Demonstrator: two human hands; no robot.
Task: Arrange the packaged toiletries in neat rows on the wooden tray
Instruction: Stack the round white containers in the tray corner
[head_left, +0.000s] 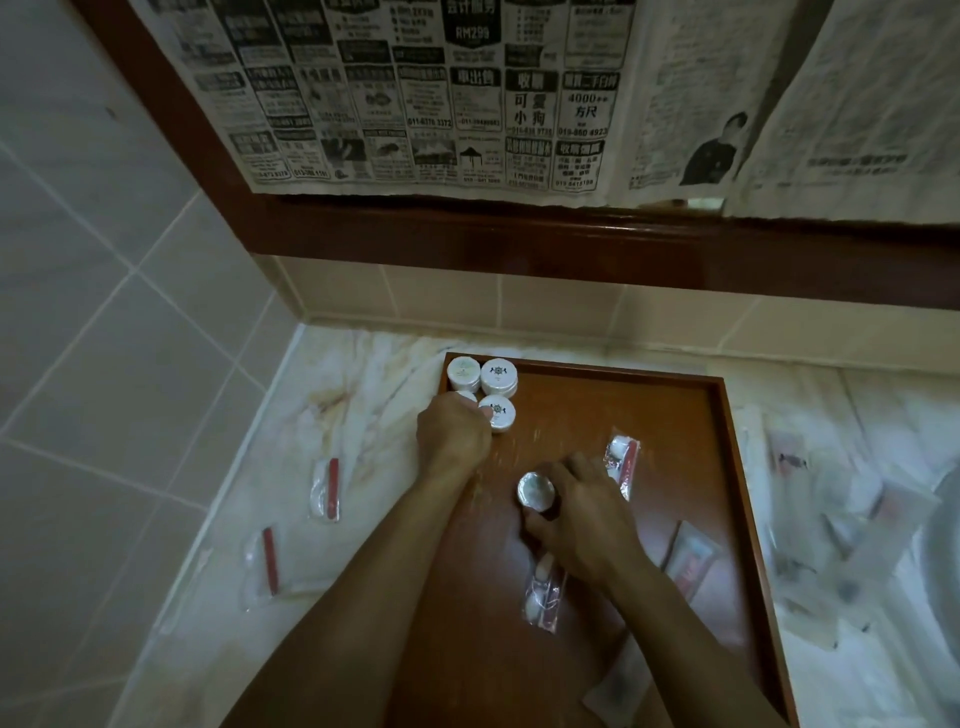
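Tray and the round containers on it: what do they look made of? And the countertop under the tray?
The tray looks like reddish-brown wood with a glossy varnish; it shows reflections and a raised rim. The round containers seem white plastic with printed lids, though they could be wrapped soap. The one in the right hand looks shinier. The countertop looks like polished marble, pale with brown veining and stains.
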